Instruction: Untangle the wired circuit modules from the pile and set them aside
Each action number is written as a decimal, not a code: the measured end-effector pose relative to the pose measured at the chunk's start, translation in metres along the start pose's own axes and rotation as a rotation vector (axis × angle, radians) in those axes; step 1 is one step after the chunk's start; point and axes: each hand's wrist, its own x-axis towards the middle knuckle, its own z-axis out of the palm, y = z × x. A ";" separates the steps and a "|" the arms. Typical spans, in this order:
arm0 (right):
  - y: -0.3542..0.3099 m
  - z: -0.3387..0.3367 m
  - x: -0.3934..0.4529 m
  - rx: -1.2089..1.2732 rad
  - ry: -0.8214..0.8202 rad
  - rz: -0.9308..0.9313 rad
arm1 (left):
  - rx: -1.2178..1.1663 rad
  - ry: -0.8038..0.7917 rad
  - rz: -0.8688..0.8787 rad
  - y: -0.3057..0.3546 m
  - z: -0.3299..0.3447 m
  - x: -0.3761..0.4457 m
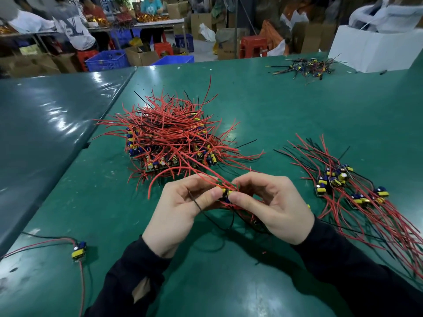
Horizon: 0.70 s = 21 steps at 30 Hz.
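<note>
With both grips pinching the module (225, 193), ease its red wires (201, 172) free of the pile (169, 136) slowly

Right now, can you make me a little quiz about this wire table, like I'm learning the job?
1. True or false: both hands hold one small module between them.
2. Where do the finished, untangled modules lie? A) to the person's right B) in the white box C) on the floor
3. What colour are most of the wires in the big pile?

Key
1. True. The left hand and right hand pinch the held module at their fingertips.
2. A. The sorted group lies spread on the green table to the right; the white box sits at the far corner.
3. Red, in the tangled pile, with some black ones.
</note>
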 end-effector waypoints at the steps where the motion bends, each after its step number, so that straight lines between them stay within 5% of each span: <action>1: 0.001 0.001 0.000 -0.001 -0.007 -0.001 | -0.027 0.005 -0.019 0.000 0.000 0.000; 15: -0.003 -0.010 0.004 0.178 -0.146 0.063 | -0.252 -0.016 -0.204 0.008 -0.005 -0.001; 21: -0.003 -0.014 0.008 0.032 0.279 0.027 | -0.230 0.270 0.162 0.025 -0.004 -0.003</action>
